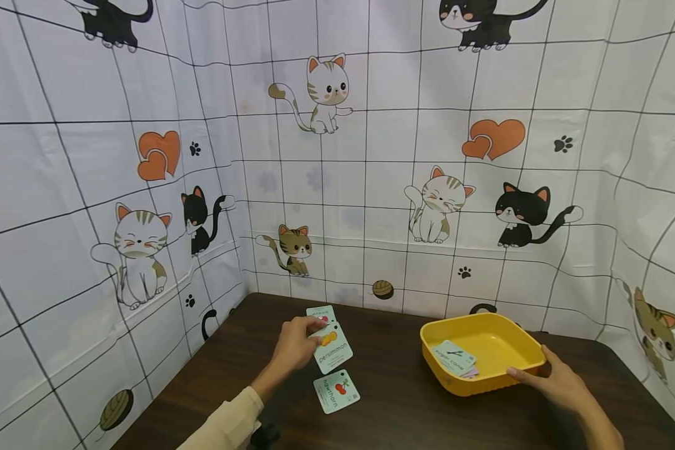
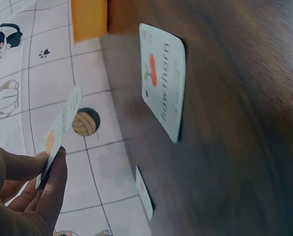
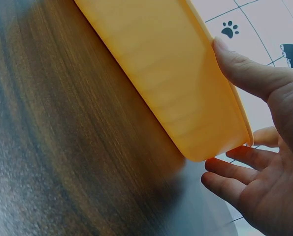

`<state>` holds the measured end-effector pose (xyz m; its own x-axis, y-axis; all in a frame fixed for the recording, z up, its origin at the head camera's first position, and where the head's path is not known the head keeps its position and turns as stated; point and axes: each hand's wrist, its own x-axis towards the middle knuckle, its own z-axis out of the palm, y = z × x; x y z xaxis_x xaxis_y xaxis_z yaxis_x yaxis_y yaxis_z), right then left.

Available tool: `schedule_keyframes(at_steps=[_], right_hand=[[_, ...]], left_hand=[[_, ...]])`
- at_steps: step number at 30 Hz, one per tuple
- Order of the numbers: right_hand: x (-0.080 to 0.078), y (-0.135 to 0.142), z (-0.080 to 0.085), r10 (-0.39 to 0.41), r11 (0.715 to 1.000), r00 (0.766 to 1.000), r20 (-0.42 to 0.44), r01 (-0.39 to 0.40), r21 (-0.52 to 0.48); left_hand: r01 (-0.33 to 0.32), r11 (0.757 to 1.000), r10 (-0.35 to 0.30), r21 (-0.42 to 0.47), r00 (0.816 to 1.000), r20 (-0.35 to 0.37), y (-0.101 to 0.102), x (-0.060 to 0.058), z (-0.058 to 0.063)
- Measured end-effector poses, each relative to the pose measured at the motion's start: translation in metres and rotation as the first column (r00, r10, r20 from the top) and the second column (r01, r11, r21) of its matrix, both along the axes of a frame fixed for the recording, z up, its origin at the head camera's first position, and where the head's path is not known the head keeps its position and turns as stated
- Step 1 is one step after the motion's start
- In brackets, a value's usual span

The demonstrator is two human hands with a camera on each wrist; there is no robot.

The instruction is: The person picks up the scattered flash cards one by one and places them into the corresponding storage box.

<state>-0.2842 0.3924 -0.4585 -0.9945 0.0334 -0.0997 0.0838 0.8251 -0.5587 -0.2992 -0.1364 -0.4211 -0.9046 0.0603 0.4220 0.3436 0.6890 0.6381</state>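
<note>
My left hand point(image 1: 294, 342) pinches a pale card marked "persimmon" point(image 1: 335, 355) between thumb and fingers. In the left wrist view the card point(image 2: 62, 123) is raised off the table and tilted. Partly behind it in the head view lies another card point(image 1: 317, 310) with a pink picture. Nearer to me a "hawthorn" card point(image 1: 327, 399) lies flat. Over on the right, my right hand point(image 1: 562, 384) holds the corner of a yellow plastic basket point(image 1: 486, 384), thumb at the rim and fingers against the end wall. Inside the basket, a "sugar cane" card point(image 1: 453, 357) lies over at least one other card.
The dark wooden table point(image 1: 394, 362) meets a white curtain point(image 1: 365, 237) printed with cats, hearts and grid lines at the back and sides. A small black object point(image 1: 264, 435) sits beside my left sleeve at the lower edge.
</note>
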Motion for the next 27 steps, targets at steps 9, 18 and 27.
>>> schedule_keyframes(at_steps=[9,18,27], right_hand=[[0.001,-0.001,0.001,-0.009,1.0,1.0,0.003,0.009,-0.009],[0.0,-0.002,0.0,-0.019,1.0,1.0,-0.01,0.019,-0.011],[0.001,-0.002,0.001,-0.01,1.0,1.0,-0.026,0.01,-0.011]], left_hand=[[0.054,0.998,-0.053,0.025,0.999,-0.006,0.026,-0.009,0.001],[0.088,0.996,-0.088,0.024,0.996,-0.002,0.045,-0.013,0.006],[0.119,0.993,-0.119,0.025,0.993,-0.002,0.06,-0.018,0.008]])
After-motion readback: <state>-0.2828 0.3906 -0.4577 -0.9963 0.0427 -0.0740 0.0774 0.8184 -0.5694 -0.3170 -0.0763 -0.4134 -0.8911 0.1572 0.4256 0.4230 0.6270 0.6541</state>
